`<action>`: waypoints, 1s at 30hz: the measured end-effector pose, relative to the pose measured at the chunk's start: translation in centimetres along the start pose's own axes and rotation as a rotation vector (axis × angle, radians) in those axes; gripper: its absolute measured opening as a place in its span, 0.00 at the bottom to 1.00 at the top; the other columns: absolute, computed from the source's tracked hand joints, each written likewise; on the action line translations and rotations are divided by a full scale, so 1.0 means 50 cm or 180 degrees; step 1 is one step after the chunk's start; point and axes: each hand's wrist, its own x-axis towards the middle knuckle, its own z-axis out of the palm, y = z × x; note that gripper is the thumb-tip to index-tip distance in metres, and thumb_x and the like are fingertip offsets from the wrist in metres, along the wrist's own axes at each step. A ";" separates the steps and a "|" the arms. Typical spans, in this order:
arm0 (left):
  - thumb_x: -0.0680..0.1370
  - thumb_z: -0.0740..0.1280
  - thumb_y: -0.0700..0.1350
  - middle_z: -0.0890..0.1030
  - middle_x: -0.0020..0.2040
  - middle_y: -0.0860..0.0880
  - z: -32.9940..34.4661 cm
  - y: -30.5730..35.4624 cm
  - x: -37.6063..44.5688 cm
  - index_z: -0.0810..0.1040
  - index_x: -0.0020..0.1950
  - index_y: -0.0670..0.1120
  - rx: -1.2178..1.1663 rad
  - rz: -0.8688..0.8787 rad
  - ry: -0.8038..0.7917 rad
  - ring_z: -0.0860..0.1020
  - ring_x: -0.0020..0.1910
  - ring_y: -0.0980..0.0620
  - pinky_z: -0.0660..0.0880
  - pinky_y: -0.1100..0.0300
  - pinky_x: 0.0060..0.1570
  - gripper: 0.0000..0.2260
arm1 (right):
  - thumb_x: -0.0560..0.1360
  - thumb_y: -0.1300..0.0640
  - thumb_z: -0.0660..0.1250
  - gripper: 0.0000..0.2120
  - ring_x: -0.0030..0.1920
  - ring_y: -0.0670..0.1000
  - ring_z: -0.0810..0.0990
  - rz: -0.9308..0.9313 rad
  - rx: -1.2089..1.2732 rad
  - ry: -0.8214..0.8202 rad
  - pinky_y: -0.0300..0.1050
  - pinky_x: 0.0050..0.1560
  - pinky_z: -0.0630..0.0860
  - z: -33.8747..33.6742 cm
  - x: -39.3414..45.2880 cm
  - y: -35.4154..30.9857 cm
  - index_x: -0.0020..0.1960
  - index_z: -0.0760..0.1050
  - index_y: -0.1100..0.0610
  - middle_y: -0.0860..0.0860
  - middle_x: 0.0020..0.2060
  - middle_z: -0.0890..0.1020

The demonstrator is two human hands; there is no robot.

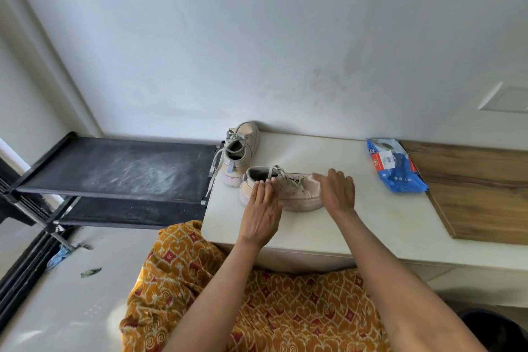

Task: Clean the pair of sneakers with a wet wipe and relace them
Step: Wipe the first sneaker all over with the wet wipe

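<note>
Two beige laced sneakers stand on a white tabletop. The near sneaker lies crosswise, toe to the right. My left hand rests flat against its heel side, fingers stretched up to the collar. My right hand covers its toe, fingers spread. Neither hand is closed around it. The far sneaker points away toward the wall at the table's back left corner; one lace hangs over the table edge. A blue wet wipe pack lies flat to the right, apart from both hands.
A black shoe rack with dusty shelves stands left of the table. A wooden board covers the table's right part. The wall runs right behind. My patterned orange garment fills the foreground; scraps lie on the floor at the left.
</note>
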 end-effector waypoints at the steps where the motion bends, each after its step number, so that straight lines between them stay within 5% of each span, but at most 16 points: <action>1: 0.77 0.52 0.48 0.74 0.62 0.35 0.001 0.003 -0.001 0.60 0.69 0.32 -0.0043 -0.0031 -0.0011 0.74 0.62 0.37 0.62 0.45 0.67 0.25 | 0.78 0.62 0.59 0.19 0.53 0.58 0.77 0.0239 0.0277 -0.0094 0.49 0.51 0.70 -0.011 0.007 -0.004 0.65 0.74 0.45 0.55 0.52 0.77; 4: 0.78 0.52 0.47 0.72 0.65 0.35 0.006 0.008 -0.003 0.58 0.70 0.32 -0.0169 -0.0136 0.0012 0.72 0.65 0.37 0.61 0.46 0.69 0.26 | 0.77 0.58 0.62 0.18 0.49 0.57 0.79 0.0016 0.1187 -0.0076 0.49 0.48 0.74 -0.026 0.005 -0.048 0.65 0.73 0.46 0.55 0.49 0.77; 7: 0.78 0.51 0.46 0.70 0.67 0.34 0.013 0.008 -0.009 0.55 0.71 0.32 -0.0166 -0.0138 0.0001 0.69 0.67 0.37 0.56 0.47 0.72 0.26 | 0.74 0.66 0.64 0.19 0.46 0.57 0.79 -0.0388 0.1278 0.0201 0.48 0.42 0.77 0.009 -0.052 -0.088 0.63 0.75 0.54 0.55 0.47 0.78; 12: 0.78 0.51 0.46 0.71 0.67 0.35 0.014 0.004 -0.006 0.57 0.71 0.33 -0.0068 -0.0105 -0.0059 0.70 0.67 0.37 0.57 0.46 0.72 0.25 | 0.69 0.64 0.65 0.15 0.38 0.55 0.78 -0.0714 -0.0005 0.0964 0.45 0.34 0.73 0.048 -0.096 -0.017 0.51 0.82 0.52 0.52 0.39 0.79; 16: 0.77 0.51 0.46 0.71 0.67 0.36 0.009 0.005 -0.010 0.57 0.71 0.33 -0.0009 -0.0108 -0.0090 0.70 0.66 0.38 0.59 0.46 0.69 0.25 | 0.63 0.65 0.75 0.16 0.40 0.57 0.78 -0.0278 -0.0044 0.0557 0.45 0.35 0.72 0.017 -0.050 0.016 0.46 0.83 0.49 0.53 0.37 0.79; 21: 0.76 0.54 0.46 0.71 0.66 0.35 0.004 0.013 -0.010 0.56 0.71 0.32 0.0028 -0.0171 -0.0109 0.70 0.66 0.38 0.60 0.46 0.69 0.27 | 0.70 0.67 0.67 0.12 0.47 0.59 0.77 -0.0071 0.0839 0.0343 0.50 0.43 0.76 0.031 -0.069 -0.072 0.52 0.80 0.57 0.56 0.45 0.80; 25: 0.76 0.53 0.46 0.72 0.66 0.36 -0.002 0.010 -0.009 0.61 0.70 0.32 0.0159 -0.0087 -0.0164 0.71 0.65 0.38 0.60 0.47 0.68 0.26 | 0.65 0.67 0.73 0.17 0.41 0.55 0.79 -0.0439 0.0428 0.0591 0.46 0.37 0.75 0.056 -0.097 -0.009 0.52 0.81 0.55 0.54 0.43 0.81; 30: 0.76 0.52 0.45 0.73 0.65 0.35 0.001 0.006 -0.011 0.61 0.69 0.32 0.0227 -0.0018 -0.0159 0.72 0.65 0.38 0.61 0.47 0.68 0.25 | 0.68 0.69 0.71 0.11 0.48 0.58 0.77 0.0144 0.0527 0.0286 0.48 0.41 0.74 0.021 -0.042 0.025 0.48 0.82 0.59 0.57 0.45 0.80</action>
